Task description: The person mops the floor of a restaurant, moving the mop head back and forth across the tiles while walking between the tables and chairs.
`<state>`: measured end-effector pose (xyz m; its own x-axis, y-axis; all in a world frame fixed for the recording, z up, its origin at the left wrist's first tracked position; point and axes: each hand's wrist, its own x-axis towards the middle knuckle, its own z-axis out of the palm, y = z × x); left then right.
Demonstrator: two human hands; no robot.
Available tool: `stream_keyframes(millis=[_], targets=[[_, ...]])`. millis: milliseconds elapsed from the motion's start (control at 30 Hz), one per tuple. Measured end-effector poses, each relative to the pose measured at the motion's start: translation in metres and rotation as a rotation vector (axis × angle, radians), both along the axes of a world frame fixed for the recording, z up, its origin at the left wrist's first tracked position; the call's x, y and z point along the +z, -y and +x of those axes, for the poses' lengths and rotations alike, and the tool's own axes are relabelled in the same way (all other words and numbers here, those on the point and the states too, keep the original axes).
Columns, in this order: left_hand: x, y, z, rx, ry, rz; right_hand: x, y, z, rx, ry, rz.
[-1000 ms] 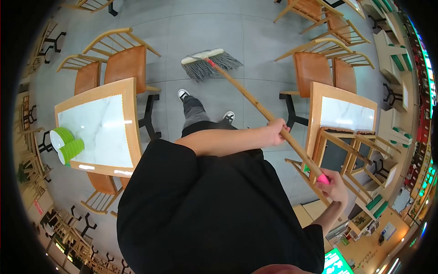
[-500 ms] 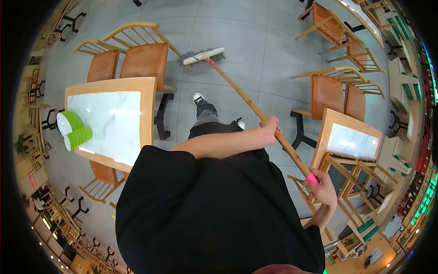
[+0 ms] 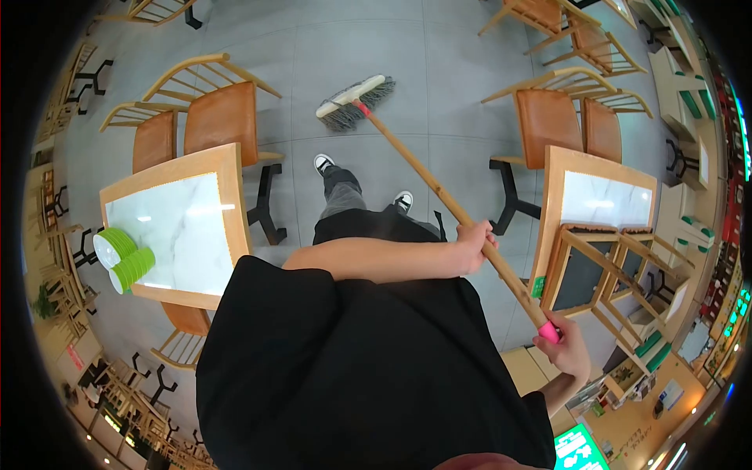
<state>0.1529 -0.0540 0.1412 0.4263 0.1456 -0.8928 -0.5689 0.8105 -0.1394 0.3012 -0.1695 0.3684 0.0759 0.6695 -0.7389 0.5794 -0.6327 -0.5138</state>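
A mop [image 3: 424,173] with a long wooden handle slants across the view. Its pale head plate with grey fringe lies on the floor ahead of my feet, joined to the handle by a red socket. My left hand [image 3: 473,246] reaches across my body, its fingers wrapped round the lower-middle part of the handle. At the pink-capped top end, beside my right hip, my right hand [image 3: 565,345] is closed round the handle.
To the left stands a marble-topped table [image 3: 180,231] with stacked green bowls [image 3: 131,268] and brown-seated chairs [image 3: 222,121]. On the right, another table [image 3: 600,197] carries wooden-framed chairs or stools [image 3: 607,274]. More chairs [image 3: 548,125] stand behind it. Grey tiles [image 3: 392,39] cover the floor.
The mop head has turned to a steeper slant, and more of its fringe shows on the near side. My view has moved forward between the tables. Both hands keep their hold.
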Motion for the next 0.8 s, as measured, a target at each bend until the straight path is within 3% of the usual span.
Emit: stream_keyframes(millis=[67, 100, 200, 267, 400, 600, 667, 800], targets=[[-0.032, 0.006, 0.01, -0.073, 0.029, -0.067, -0.008, -0.007, -0.005, -0.035, 0.018, -0.078], [-0.047, 0.006, 0.013, -0.102, 0.042, -0.098, -0.023, 0.002, -0.001, 0.007, 0.029, 0.02], [-0.068, 0.002, 0.017, -0.218, 0.04, -0.163, -0.017, -0.029, -0.019, -0.095, -0.008, -0.271], [-0.113, 0.002, 0.018, -0.268, -0.048, -0.139, -0.053, -0.029, -0.024, -0.135, -0.052, -0.251], [-0.109, -0.013, 0.005, -0.328, -0.223, -0.126, -0.067, -0.035, -0.044, -0.191, -0.092, -0.214], [-0.09, -0.039, -0.026, -0.164, -0.237, -0.092, -0.057, -0.058, -0.071, 0.013, -0.022, -0.05], [-0.108, -0.066, -0.037, -0.11, -0.228, -0.054, -0.078, -0.077, -0.076, 0.087, 0.019, 0.091], [-0.166, -0.134, -0.082, -0.023, -0.134, -0.102, -0.155, -0.126, -0.104, 0.067, 0.009, 0.065]])
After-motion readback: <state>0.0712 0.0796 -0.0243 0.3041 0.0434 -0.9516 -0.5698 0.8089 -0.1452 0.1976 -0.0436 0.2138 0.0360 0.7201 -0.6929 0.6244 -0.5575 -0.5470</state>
